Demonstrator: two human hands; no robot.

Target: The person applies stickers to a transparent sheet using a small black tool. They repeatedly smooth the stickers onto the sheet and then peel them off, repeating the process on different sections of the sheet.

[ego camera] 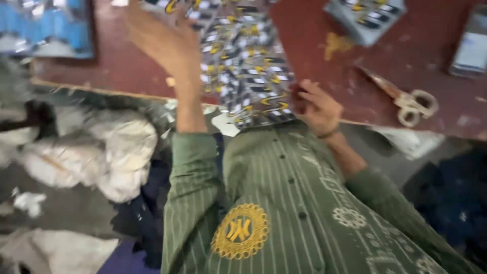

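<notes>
We see a dark red table filling the upper frame, and at lower left white rags heaped on a grey floor.

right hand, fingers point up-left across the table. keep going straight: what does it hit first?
Probably the patterned sheet: the right hand already grips its near edge, fingers aimed up-left onto it. The scissors lie off to the other side, out of line. Motion blur makes depth unclear.

Dark red table: patterned sheet, scissors, small patterned stack, phone.
</notes>
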